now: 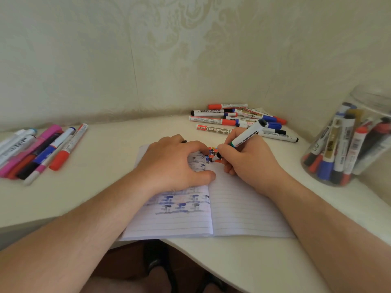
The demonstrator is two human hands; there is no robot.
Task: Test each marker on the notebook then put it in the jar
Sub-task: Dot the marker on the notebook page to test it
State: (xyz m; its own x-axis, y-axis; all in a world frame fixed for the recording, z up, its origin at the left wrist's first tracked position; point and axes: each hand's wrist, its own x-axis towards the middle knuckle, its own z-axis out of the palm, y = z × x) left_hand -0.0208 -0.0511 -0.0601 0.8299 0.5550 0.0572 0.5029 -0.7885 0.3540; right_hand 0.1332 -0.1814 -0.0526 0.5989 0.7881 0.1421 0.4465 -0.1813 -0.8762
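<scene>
We can read just one label: "WHITEBOARD", printed upside down to us, on the barrel of a marker (214,129) lying at the near edge of the far pile (243,120). Printing on the other markers, including the marker in hand (246,135), is too small for us to read.

One notebook (211,212), one jar (359,144) and two loose marker heaps are lying on the tabletop (105,166); markers are overlapping, uncountable.

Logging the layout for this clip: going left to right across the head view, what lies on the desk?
Loose markers on the left → left hand pressing the notebook → right hand holding a marker → jar of markers.
</scene>
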